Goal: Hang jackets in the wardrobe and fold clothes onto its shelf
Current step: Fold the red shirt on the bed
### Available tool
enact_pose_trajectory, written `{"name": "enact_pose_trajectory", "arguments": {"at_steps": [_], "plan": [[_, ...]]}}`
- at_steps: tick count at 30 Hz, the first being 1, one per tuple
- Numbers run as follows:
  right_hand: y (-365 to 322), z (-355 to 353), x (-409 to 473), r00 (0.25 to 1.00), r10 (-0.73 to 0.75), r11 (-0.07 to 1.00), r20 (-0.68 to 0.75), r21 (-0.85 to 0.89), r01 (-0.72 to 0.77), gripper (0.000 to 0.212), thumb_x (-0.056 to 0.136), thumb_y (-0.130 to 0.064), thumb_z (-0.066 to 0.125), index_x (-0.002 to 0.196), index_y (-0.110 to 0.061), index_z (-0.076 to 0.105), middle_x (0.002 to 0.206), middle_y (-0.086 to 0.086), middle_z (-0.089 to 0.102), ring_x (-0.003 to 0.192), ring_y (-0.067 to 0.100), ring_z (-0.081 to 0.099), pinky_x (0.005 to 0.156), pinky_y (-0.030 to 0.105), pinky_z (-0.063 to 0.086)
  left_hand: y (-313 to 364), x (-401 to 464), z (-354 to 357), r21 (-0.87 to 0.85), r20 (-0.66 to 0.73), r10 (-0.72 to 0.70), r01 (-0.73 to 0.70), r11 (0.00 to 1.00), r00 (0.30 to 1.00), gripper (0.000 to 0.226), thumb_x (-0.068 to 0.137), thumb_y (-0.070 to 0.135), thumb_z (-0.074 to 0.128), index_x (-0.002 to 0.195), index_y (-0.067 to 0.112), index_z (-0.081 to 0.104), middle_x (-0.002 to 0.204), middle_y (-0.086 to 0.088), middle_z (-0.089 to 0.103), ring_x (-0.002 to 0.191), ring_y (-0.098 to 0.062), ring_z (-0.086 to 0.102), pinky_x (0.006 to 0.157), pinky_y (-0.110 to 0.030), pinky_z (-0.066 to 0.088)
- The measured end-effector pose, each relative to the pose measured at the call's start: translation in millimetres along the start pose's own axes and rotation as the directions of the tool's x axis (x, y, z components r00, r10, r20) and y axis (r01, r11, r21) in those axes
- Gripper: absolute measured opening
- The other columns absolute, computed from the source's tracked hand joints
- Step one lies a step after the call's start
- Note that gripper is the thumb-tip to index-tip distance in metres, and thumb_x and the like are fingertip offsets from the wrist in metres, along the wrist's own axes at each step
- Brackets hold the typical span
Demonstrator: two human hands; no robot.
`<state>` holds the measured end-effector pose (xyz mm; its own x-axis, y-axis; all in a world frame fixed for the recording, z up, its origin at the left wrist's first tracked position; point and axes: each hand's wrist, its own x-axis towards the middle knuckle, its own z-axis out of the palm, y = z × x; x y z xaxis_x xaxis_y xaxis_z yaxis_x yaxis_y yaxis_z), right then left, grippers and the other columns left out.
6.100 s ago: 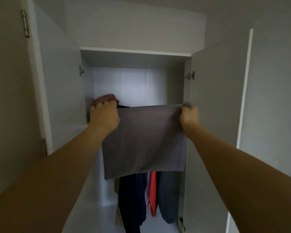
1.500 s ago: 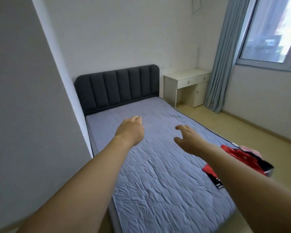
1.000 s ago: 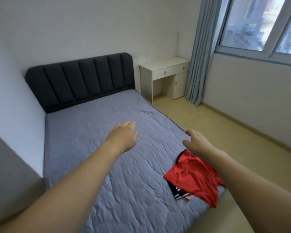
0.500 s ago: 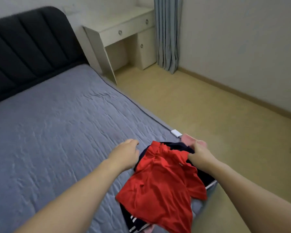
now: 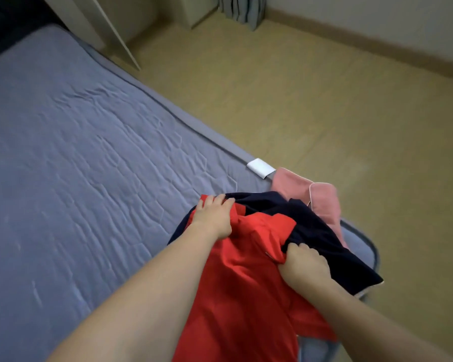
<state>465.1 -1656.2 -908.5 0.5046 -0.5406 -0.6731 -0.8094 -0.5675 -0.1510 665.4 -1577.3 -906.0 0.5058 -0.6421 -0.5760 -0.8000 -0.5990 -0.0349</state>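
Near the bed (image 5: 89, 152) edge, both hands (image 5: 213, 218) (image 5: 305, 267) grip the red shirt (image 5: 246, 296).

Premises: a bedroom in a home. A bed (image 5: 76, 152) with grey quilted mattress cover fills the left side, loose clothes (image 5: 246, 270) lying at its corner. Curtain hem (image 5: 242, 9) reaches the yellowish floor (image 5: 324, 100).

Clothes pile sits at the near right corner of the bed (image 5: 76, 152). Top garment (image 5: 241, 296) lies over a second garment (image 5: 324, 239), third garment (image 5: 322, 199) behind those at the mattress edge. Left hand (image 5: 213, 218) on the top garment's far left, right hand (image 5: 305, 267) on its right side. Floor (image 5: 324, 100) right of bed.
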Motion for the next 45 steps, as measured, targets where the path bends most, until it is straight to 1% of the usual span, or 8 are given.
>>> {"name": "enact_pose_trajectory", "arguments": {"at_steps": [7, 12, 16, 18, 24, 30, 36, 45], "plan": [[-3, -1, 1, 0.977, -0.166, 0.969, -0.133, 0.161, 0.187, 0.02, 0.086, -0.012, 0.043, 0.1, -0.013, 0.057, 0.106, 0.007, 0.056, 0.099, 0.032, 0.056, 0.08, 0.037, 0.044, -23, -9, 20, 0.186, -0.088, 0.205, -0.186, 0.965, 0.975, 0.046, 0.083, 0.024, 0.052, 0.129, 0.023, 0.053, 0.142, -0.002, 0.042, 0.142, -0.023, 0.024, 0.119, -0.047, -0.005], [-16, -17, -30, 0.978, -0.135, 0.682, -0.162, 0.701, 0.21, 0.036, 0.085, -0.01, 0.06, 0.114, -0.032, 0.058, 0.102, -0.004, 0.068, 0.094, 0.02, 0.062, 0.083, 0.034, 0.048, -54, -65, 16, -0.165, -0.256, 0.061, -0.106, 0.981, 0.965, 0.008, 0.086, 0.02, 0.048, 0.079, 0.022, 0.051, 0.091, -0.003, 0.058, 0.1, -0.026, 0.055, 0.118, -0.041, 0.014], [-62, -24, -76, 0.94, -0.332, 0.513, -0.081, 0.821, 0.252, 0.044, 0.082, -0.017, 0.066, 0.117, -0.041, 0.059, 0.081, -0.007, 0.071, 0.071, 0.012, 0.065, 0.069, 0.03, 0.052, -86, -125, 26, -0.425, -0.063, -0.023, -0.005, 0.905, 0.998, 0.021, 0.084, 0.018, 0.051, 0.068, 0.022, 0.038, 0.072, 0.001, 0.05, 0.084, -0.031, 0.057, 0.068, -0.032, 0.037], [-90, -28, -101, 0.923, -0.357, 0.621, -0.144, 0.701, 0.35, 0.015, 0.091, -0.02, 0.058, 0.1, -0.029, 0.068, 0.071, 0.001, 0.069, 0.064, 0.01, 0.06, 0.069, 0.036, 0.051, -101, -151, 35, -0.505, -0.063, -0.083, 0.04, 0.862, 0.995, 0.018, 0.085, 0.018, 0.053, 0.071, 0.022, 0.042, 0.075, 0.001, 0.054, 0.083, -0.027, 0.058, 0.062, -0.031, 0.034], [-138, -67, -171, 0.882, -0.367, 0.753, -0.295, 0.462, 0.468, 0.023, 0.093, -0.01, 0.042, 0.087, -0.025, 0.059, 0.076, 0.001, 0.068, 0.075, 0.022, 0.064, 0.071, 0.035, 0.05, -155, -235, 41, -0.721, -0.058, -0.243, 0.128, 0.682, 0.968, 0.019, 0.087, 0.009, 0.047, 0.104, 0.014, 0.054, 0.106, -0.008, 0.059, 0.099, -0.026, 0.058, 0.079, -0.031, 0.043], [-196, -122, -284, 0.855, -0.49, 0.862, -0.171, 0.052, 0.504, 0.003, 0.085, -0.017, 0.048, 0.085, -0.016, 0.045, 0.078, 0.005, 0.061, 0.075, 0.027, 0.058, 0.061, 0.035, 0.041, -211, -361, 9, -0.773, -0.035, -0.352, 0.198, 0.603, 0.935, 0.032, 0.088, 0.014, 0.051, 0.119, 0.016, 0.053, 0.119, -0.006, 0.055, 0.102, -0.022, 0.057, 0.084, -0.027, 0.045], [-295, -173, -459, 0.726, -0.688, 0.642, -0.012, -0.477, 0.6, 0.006, 0.077, -0.026, 0.058, 0.073, -0.023, 0.054, 0.083, -0.002, 0.065, 0.084, 0.023, 0.065, 0.068, 0.03, 0.05, -266, -533, -51, -0.777, -0.137, -0.426, 0.17, 0.606, 0.894, 0.044, 0.088, 0.013, 0.051, 0.132, 0.013, 0.048, 0.138, -0.014, 0.049, 0.127, -0.025, 0.048, 0.104, -0.031, 0.039], [-414, -176, -684, 0.358, -0.93, 0.357, -0.087, -0.451, 0.818, 0.009, 0.074, -0.004, 0.057, 0.071, -0.012, 0.052, 0.073, -0.003, 0.051, 0.074, 0.023, 0.051, 0.069, 0.037, 0.045, -329, -743, -74, -0.76, -0.306, -0.471, 0.086, 0.645, 0.827, 0.106, 0.072, 0.026, 0.078, 0.154, 0.021, 0.01, 0.157, -0.01, 0.021, 0.144, -0.028, 0.021, 0.117, -0.04, 0.023]]}}
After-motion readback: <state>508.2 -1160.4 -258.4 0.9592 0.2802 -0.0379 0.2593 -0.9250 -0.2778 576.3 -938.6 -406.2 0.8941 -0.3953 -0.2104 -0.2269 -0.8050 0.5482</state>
